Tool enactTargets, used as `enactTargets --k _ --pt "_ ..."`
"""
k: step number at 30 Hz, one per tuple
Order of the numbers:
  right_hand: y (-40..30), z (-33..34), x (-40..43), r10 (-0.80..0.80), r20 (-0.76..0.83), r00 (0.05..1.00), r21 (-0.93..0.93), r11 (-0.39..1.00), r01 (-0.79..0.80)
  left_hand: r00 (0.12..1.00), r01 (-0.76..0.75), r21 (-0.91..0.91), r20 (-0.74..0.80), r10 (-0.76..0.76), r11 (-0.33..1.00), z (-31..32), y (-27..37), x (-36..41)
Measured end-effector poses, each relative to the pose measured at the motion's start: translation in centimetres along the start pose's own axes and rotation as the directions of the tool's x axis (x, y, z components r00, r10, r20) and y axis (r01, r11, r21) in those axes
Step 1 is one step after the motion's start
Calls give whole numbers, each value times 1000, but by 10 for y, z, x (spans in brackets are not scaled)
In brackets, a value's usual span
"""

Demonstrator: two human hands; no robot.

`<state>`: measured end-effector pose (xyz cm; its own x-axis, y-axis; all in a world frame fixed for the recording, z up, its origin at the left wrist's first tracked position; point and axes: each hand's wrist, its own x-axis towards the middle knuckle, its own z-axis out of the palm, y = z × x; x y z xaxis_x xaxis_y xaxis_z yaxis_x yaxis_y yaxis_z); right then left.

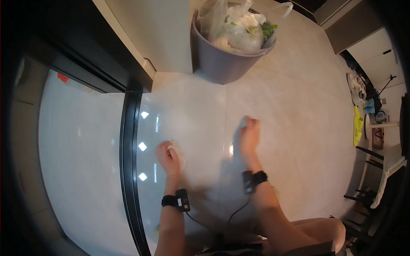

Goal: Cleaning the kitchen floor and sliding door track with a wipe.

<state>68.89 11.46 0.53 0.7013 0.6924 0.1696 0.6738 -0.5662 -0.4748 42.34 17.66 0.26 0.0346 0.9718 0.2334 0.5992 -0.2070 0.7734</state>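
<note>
My left hand (pixel 168 159) is low over the pale tiled floor (pixel 195 105), close to the black door track. Its fingers are curled around a crumpled white tissue or thin bag (pixel 172 147), partly hidden by the hand. Farther right, my right hand (pixel 250 136) is blurred, with its fingers bent together. Whether anything is inside those fingers cannot be made out. Ahead of both hands stands a grey-purple trash bin (pixel 221 62). A clear plastic bag (pixel 246 38) fills it, with whitish and green waste showing through.
The black door track (pixel 130 160) crosses the floor at left, below a dark door frame (pixel 105 44). A cabinet side (pixel 166 38) adjoins the bin. Along the right edge are shoes (pixel 355 88), a yellow-green slipper (pixel 357 126) and a chair (pixel 389 169). Cabled black devices are strapped to both wrists.
</note>
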Motion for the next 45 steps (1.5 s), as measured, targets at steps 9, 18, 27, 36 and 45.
enactTargets --k 9,18,27,36,45 --pt "-75 45 -18 -239 102 966 230 950 211 1000 -3 -11 9 3 1000 6 -11 7" --pt "-51 33 69 -307 69 949 125 947 297 1000 -15 -25 10 16 1000 8 -2 16" --pt "-62 16 5 -220 11 975 315 927 205 999 7 -10 42 -6 1000 7 -13 14" --pt "-59 28 -27 113 150 982 398 903 -165 999 -29 2 18 29 1000 10 -2 21" --pt "-118 40 17 -218 -29 976 414 886 210 1000 11 100 28 -14 995 6 -17 11"
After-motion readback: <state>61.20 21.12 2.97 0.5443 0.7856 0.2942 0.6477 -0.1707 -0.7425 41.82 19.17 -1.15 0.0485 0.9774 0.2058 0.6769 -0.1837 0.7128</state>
